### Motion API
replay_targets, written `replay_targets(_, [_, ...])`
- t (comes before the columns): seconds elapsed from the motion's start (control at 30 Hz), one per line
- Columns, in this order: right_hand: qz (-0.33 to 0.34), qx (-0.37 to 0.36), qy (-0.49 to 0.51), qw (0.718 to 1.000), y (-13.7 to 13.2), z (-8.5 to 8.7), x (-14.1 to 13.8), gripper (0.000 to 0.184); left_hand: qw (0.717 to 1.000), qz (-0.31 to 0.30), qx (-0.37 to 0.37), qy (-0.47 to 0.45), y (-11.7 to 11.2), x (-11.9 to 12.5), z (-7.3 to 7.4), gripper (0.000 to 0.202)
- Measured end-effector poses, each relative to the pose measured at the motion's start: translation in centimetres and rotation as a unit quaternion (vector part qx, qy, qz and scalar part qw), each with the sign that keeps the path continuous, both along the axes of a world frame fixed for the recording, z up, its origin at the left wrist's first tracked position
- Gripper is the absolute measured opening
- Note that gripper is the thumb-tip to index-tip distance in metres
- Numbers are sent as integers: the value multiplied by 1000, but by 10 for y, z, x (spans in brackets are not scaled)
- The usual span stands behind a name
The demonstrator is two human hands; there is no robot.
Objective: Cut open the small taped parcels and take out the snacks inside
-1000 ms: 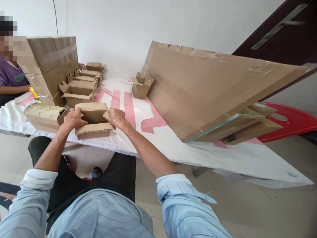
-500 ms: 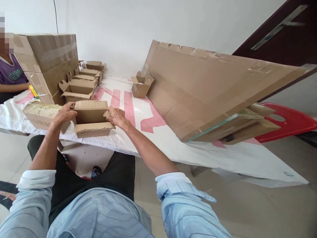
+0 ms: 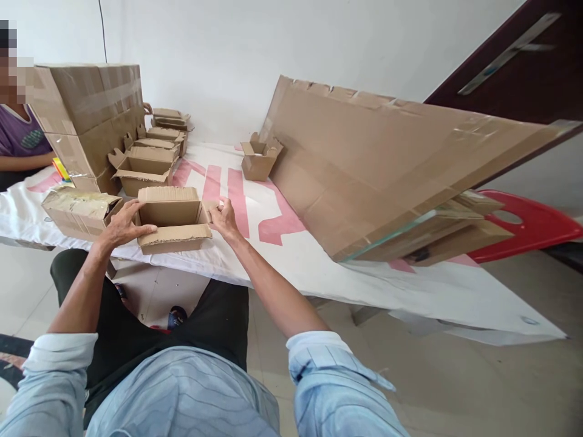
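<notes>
An open cardboard box [image 3: 175,238] sits near the front edge of the table, its flaps folded outward and its inside visible. My left hand [image 3: 122,226] grips its left end, thumb stretched along the near flap and fingers at the left side. At the opposite end, my right hand [image 3: 224,218] is closed with the box's right flap pinched in its fingers. Just left of my left hand lies another cardboard box [image 3: 75,212], with worn tape on top. Behind the box I hold stands a further open box [image 3: 146,173].
Several open boxes [image 3: 159,135] line up beside a tall stack of taped cartons [image 3: 98,103]. A person [image 3: 25,142] sits at the far left. A large leaning cardboard sheet [image 3: 364,164] takes up the right side, with a small open box [image 3: 259,164] beside it and a red chair [image 3: 537,224] behind.
My right hand has moved right, and the right flap now leans outward. My left hand has shifted slightly, its thumb now on the near flap. Flaps on the farthest box have been lowered.
</notes>
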State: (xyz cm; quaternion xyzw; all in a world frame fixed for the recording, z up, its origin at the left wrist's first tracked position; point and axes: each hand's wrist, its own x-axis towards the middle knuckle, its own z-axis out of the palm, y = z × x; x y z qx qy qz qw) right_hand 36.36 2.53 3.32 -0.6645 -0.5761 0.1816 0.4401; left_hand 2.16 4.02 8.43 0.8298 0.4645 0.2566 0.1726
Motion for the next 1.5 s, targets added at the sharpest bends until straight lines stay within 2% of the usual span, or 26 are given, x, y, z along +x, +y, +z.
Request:
replay_targets(0.1, [-1, -34, 75, 997, 0, -6, -1, 38, 1000, -9, -8, -7, -1, -4, -8, 101])
replay_targets(0.2, [24, -35, 67, 997, -3, -4, -3, 27, 999, -26, 5, -29, -3, -5, -15, 104])
replay_targets(0.37, [39, -29, 55, 997, -11, 4, -1, 30, 997, -31, 38, -54, -15, -4, -22, 86])
replay_targets(0.53, [54, -5, 40, 998, -21, 6, -1, 26, 996, -18, 77, -50, -39, -5, -34, 69])
replay_targets(0.67, [68, 16, -1, 998, -32, 2, 0, 31, 992, -19, 119, -36, -58, -6, -47, 61])
replay_targets(0.8, [57, 23, -53, 997, -43, 2, 2, 34, 993, -5, 119, -10, -73, -6, -54, 51])
replay_targets(0.9, [49, 41, -112, 992, -52, 10, 0, 33, 992, -3, 124, -10, -79, -5, -58, 45])
replay_targets(1.03, [25, 77, -228, 970, -68, 29, -9, 33, 990, -8, 139, -24, -83, -5, -63, 47])
replay_targets(1.1, [56, 85, -272, 957, -75, 40, -18, 36, 989, -16, 147, -30, -83, -5, -64, 49])
replay_targets(1.23, [207, 36, -318, 924, -75, 55, -43, 38, 988, -17, 148, -36, -80, -5, -64, 49])
replay_targets(1.3, [262, -14, -337, 904, -66, 58, -55, 27, 990, -7, 137, -32, -80, -4, -63, 47])
replay_targets(1.4, [305, -104, -364, 874, -44, 57, -70, 12, 991, -2, 132, -26, -80, -4, -63, 45])
replay_targets(1.5, [328, -172, -377, 849, -21, 54, -81, 21, 988, -8, 151, -24, -82, -5, -67, 42])
